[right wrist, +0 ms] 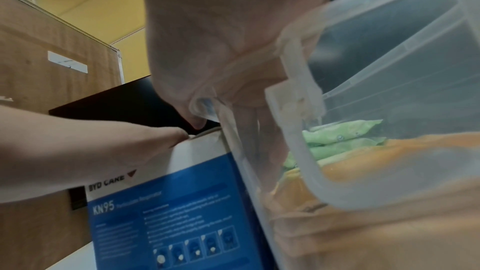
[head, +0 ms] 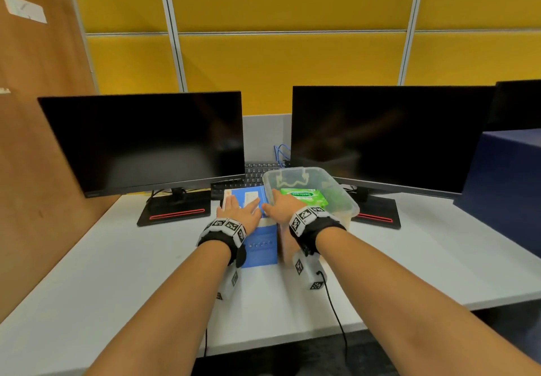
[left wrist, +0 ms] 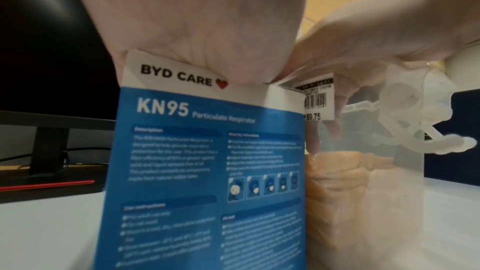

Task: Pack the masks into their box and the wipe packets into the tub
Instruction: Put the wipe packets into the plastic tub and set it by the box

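Near the middle of the desk, the left hand is lying flat, fingers straight, on top of the blue mask box. Touching the box's right side, the clear tub is holding green wipe packets; the right hand is gripping its near-left rim, fingers curled inside.

Blue-and-white KN95 mask box: upright, top closed, touching the left wall of the tub. Translucent tub: open, holding green wipe packets above orange contents.
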The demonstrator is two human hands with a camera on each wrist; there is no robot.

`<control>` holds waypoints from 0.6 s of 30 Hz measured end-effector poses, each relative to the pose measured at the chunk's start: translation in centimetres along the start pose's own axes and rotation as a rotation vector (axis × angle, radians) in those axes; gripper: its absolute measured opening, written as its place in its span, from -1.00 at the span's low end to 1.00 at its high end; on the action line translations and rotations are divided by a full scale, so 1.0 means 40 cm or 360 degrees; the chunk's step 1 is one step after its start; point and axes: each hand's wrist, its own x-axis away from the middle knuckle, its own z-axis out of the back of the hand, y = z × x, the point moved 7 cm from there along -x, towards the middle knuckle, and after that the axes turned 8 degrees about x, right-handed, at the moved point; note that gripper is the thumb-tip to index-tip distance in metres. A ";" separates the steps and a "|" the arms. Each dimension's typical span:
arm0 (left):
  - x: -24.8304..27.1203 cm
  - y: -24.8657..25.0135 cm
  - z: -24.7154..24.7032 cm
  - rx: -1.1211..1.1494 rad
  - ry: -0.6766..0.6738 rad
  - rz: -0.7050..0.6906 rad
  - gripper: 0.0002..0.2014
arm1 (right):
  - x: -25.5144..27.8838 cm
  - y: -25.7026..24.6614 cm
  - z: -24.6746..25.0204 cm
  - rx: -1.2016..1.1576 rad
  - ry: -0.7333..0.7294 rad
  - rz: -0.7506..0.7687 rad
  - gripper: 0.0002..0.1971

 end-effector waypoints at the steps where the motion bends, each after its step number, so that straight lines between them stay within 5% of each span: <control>1: 0.000 0.002 0.003 0.0015 0.0010 -0.0005 -0.50 | -0.006 -0.001 -0.003 0.0004 -0.0029 -0.0003 -0.36; 6: -0.010 0.027 0.012 0.0024 0.0048 0.0000 -0.53 | -0.019 0.005 -0.010 -0.0078 -0.0290 -0.0113 -0.25; 10: -0.046 0.054 0.014 0.0030 0.0040 0.0083 -0.58 | -0.054 0.014 -0.004 -0.0133 -0.0274 -0.0102 -0.55; 12: -0.060 0.062 0.010 0.0038 0.0031 0.0127 -0.55 | -0.076 0.024 -0.010 -0.0351 -0.0307 -0.0154 -0.52; 18: -0.052 0.066 0.023 0.0175 -0.0284 0.0255 -0.55 | -0.047 -0.003 0.012 -0.0234 -0.0710 -0.0258 -0.54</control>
